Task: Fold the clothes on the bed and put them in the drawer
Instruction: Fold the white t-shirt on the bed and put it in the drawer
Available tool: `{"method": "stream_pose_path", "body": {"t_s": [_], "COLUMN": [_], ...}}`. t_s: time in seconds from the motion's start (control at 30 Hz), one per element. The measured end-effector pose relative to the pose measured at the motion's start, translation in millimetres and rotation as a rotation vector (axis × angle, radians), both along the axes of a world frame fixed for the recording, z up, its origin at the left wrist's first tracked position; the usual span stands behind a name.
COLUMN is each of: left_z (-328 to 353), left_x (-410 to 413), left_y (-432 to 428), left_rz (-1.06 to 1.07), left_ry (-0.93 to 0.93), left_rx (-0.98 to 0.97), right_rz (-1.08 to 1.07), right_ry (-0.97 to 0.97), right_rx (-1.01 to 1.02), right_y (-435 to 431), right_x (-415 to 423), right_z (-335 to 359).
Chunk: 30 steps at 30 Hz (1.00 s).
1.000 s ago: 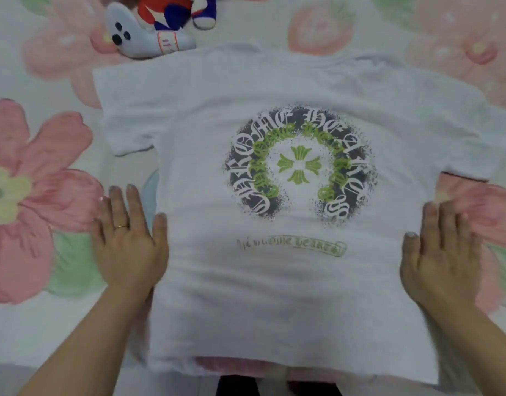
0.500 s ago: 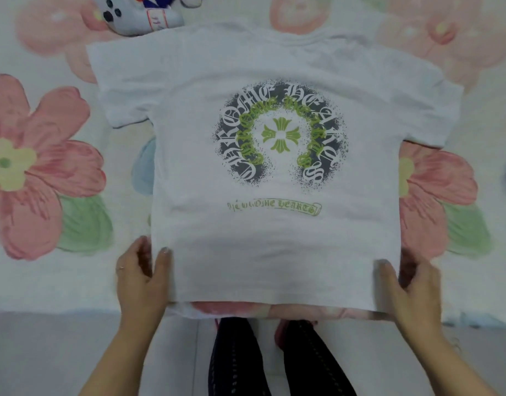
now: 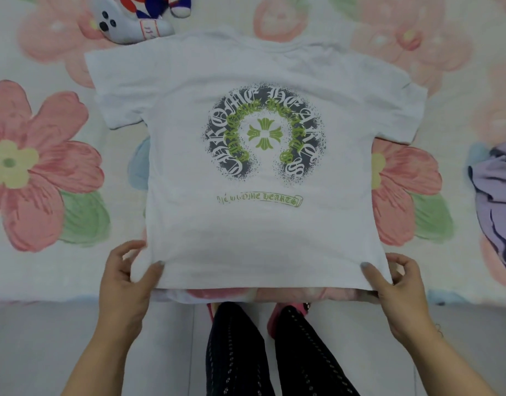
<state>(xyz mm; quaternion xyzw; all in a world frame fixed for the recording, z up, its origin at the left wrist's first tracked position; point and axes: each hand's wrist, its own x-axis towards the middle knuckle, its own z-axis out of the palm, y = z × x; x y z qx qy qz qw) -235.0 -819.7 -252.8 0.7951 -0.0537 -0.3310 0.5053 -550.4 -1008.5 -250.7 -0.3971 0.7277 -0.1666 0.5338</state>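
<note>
Counting one white T-shirt [image 3: 260, 238] here, laid flat and print-up on the bed [image 3: 46, 267], collar at the far side, hem right along the near edge of the mattress. Also one crumpled purple garment [image 3: 497, 201] off at the right border of the view, well apart from the shirt. Plus one plush toy [image 3: 132, 21] just past the shirt's far left shoulder.

Two hands on it. Left hand [image 3: 126, 284] pinching the near left hem corner, thumb on top, fingers curled beside the edge. Right hand [image 3: 400, 292] doing the same at the near right corner. Both clamped on the cloth.

Reads "CHROME HEARTS" in white gothic letters round a dark speckled horseshoe. Inside that, a green arc of smaller lettering, too small to make out, and one green cross in the middle. Underneath, a green scroll, seemingly "CHROME HEARTS" again. Small tag on the plush, can't read it.

Room-wise: plenty of bare floral sheet left of the shirt, a narrower strip on the right before the purple garment. Grey floor [image 3: 60, 338] below the bed edge, with two legs [image 3: 237, 352] in dark leggings between the hands.
</note>
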Motion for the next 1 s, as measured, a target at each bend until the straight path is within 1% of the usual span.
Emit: {"method": "stream_pose_path", "body": {"t_s": [0.07, 0.13, 0.2, 0.23, 0.3, 0.37, 0.47, 0.5, 0.53, 0.57, 0.6, 0.63, 0.67, 0.7, 0.77, 0.8, 0.87, 0.93, 1.0], "left_z": [-4, -10, -15, -17, -19, -17, -14, -12, -9, -3, 2, 5, 4, 2, -9, -17, -38, -56, -66], "left_x": [-2, -5, -6, -5, -1, -2, -12, -14, -13, -13, -12, -12, -14, -15, -16, -13, 3, 26, 46], "left_y": [6, 9, 11, 13, 18, 23, 23, 18, 10, -1, -15, -31, -49, -68, -107, -122, -136, -132, -122], "left_rz": [-0.060, -0.096, -0.067, -0.026, 0.072, 0.104, -0.031, -0.091, -0.148, -0.197, -0.252, -0.320, -0.402, -0.482, -0.633, -0.692, -0.739, -0.696, -0.588], "left_ry": [-0.052, -0.030, -0.009, -0.050, -0.204, -0.305, -0.280, -0.343, -0.452, -0.575, -0.699, -0.826, -0.928, -0.979, -0.962, -0.938, -0.877, -0.889, -0.901], "left_rx": [0.071, 0.117, 0.140, 0.171, 0.269, 0.370, 0.547, 0.610, 0.657, 0.675, 0.653, 0.601, 0.541, 0.501, 0.472, 0.478, 0.523, 0.575, 0.595], "right_rz": [0.022, 0.040, 0.031, 0.033, 0.056, 0.091, 0.207, 0.273, 0.350, 0.419, 0.478, 0.545, 0.630, 0.737, 0.966, 1.090, 1.344, 1.545, 1.654], "right_ry": [-0.002, 0.016, 0.039, 0.060, 0.123, 0.187, 0.318, 0.402, 0.501, 0.587, 0.631, 0.619, 0.565, 0.495, 0.367, 0.321, 0.308, 0.437, 0.617], "right_rx": [0.045, 0.097, 0.101, 0.075, -0.010, -0.067, -0.035, -0.048, -0.106, -0.200, -0.317, -0.435, -0.541, -0.633, -0.748, -0.764, -0.766, -0.758, -0.762], "right_y": [2, 3, 3, 2, 2, 4, 11, 11, 8, 3, -2, -8, -13, -19, -29, -36, -55, -82, -111], "right_x": [-4, -7, -9, -9, -14, -19, -19, -16, -10, 0, 14, 33, 58, 85, 143, 171, 219, 246, 258], "right_z": [-4, -10, -13, -13, -14, -13, -11, -9, -7, -5, -1, 3, 6, 8, 3, -3, -20, -44, -61]}}
